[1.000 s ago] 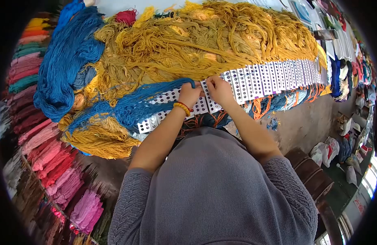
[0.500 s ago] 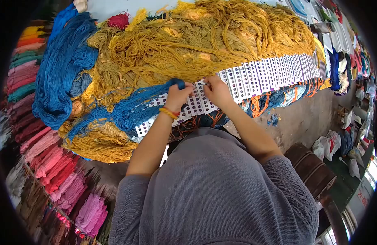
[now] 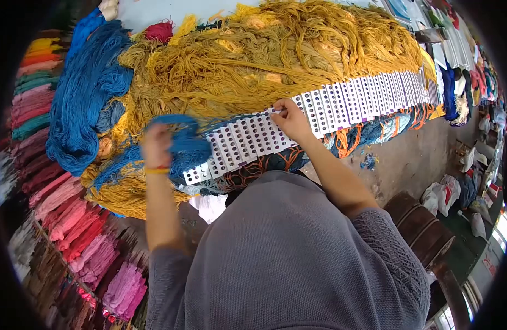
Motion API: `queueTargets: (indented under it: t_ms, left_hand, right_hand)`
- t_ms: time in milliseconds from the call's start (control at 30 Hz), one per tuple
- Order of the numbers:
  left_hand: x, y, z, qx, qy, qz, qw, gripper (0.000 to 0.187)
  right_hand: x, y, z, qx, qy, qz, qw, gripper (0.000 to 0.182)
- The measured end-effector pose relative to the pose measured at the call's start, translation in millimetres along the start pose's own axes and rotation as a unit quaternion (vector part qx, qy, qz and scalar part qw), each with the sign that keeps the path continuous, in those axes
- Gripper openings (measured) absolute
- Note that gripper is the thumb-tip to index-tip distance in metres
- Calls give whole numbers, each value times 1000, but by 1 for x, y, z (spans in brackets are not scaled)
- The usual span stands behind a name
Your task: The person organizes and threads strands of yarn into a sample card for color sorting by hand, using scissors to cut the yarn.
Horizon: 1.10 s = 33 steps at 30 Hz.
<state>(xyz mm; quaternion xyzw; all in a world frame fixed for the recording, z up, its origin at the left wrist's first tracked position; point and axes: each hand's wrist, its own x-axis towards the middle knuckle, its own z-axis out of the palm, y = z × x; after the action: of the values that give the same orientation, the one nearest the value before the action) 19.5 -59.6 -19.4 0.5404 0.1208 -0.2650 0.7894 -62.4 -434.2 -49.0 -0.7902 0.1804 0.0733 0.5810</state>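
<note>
My left hand (image 3: 156,144) is smeared by motion. Loops of blue yarn (image 3: 187,144) swing out from it, so it appears closed around the yarn. From there, thin blue strands run rightward along the top edge of the white hole-punched cards (image 3: 248,140) toward my other hand. My right hand (image 3: 291,118) stays at that upper edge, thumb and forefinger curled in a pinch at the strands' end. The fingertips hide the exact grip. Mustard-yellow yarn (image 3: 253,71) hangs from the cards' upper edge and lies heaped behind them.
A thick blue skein (image 3: 86,104) drapes over the left end of the table. Orange and dark yarns (image 3: 344,140) show below the cards. Pink and red skeins (image 3: 69,217) hang in rows at left. A brown chair (image 3: 421,231) stands at right, near plastic bags (image 3: 440,193).
My left hand has swept left and slightly down, away from my right hand, carrying the blue yarn and uncovering more cards. My right hand has barely moved.
</note>
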Motion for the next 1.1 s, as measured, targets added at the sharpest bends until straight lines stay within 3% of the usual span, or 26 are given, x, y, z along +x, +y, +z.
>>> queueTargets:
  t_ms: [33, 67, 133, 167, 233, 267, 300, 367, 400, 500, 567, 633, 733, 867, 933, 1000, 1067, 1100]
  left_hand:
    - [-18, 29, -8, 55, 383, 5, 922, 24]
    - [-27, 37, -58, 61, 505, 76, 858, 29]
    - [-49, 49, -79, 142, 478, 66, 864, 29]
    - [-50, 53, -15, 156, 428, 19, 890, 32]
    - [-53, 32, 70, 255, 199, -26, 946, 35]
    - [-48, 22, 112, 262, 140, -130, 946, 39]
    - [-48, 2, 141, 198, 19, -99, 975, 46]
    - [-43, -20, 178, 31, -43, -143, 988, 55]
    - [-38, -23, 184, 14, -63, -104, 992, 53]
    - [-44, -11, 180, -113, -73, -146, 980, 53]
    - [-44, -9, 168, -119, -104, -136, 978, 54]
    - [-51, 2, 167, -138, -72, -144, 977, 51]
    - [-52, 4, 158, -47, -96, -109, 988, 46]
    - [-60, 11, 153, -14, -45, -99, 994, 34]
    - [-62, 13, 152, -12, -39, -92, 995, 31]
    - [-61, 6, 145, 21, -31, -54, 998, 29]
    - [-62, 5, 140, 30, -29, -49, 998, 28]
    - [-62, 6, 138, 38, -23, -41, 998, 26]
  right_hand:
    - [-1, -1, -1, -6, -3, 2, 1000, 27]
    - [-1, -3, -1, -12, -8, 2, 1000, 27]
    - [3, 0, 2, -14, -7, 33, 999, 28]
    - [2, -3, 7, -13, -11, 30, 999, 28]
    - [-4, -19, 22, 21, -38, 2, 999, 27]
    - [-14, -37, 31, 54, -93, -17, 994, 25]
    - [-27, -60, 38, 50, -142, -35, 988, 15]
    - [-42, -82, 50, 141, -223, -6, 965, 14]
    - [-43, -89, 52, 139, -207, 8, 968, 14]
    - [-46, -105, 52, 190, -214, 50, 957, 14]
    - [-46, -106, 55, 221, -231, 60, 946, 15]
    - [-47, -107, 62, 238, -226, 59, 943, 15]
    - [-53, -118, 64, 216, -220, 62, 949, 15]
    - [-56, -108, 80, 209, -179, 36, 961, 14]
    - [-60, -112, 89, 214, -117, 1, 970, 13]
    - [-67, -122, 91, 183, -85, -26, 979, 14]
    - [-74, -132, 91, 23, -69, -10, 997, 12]
    - [-76, -130, 98, 7, -30, -60, 998, 13]
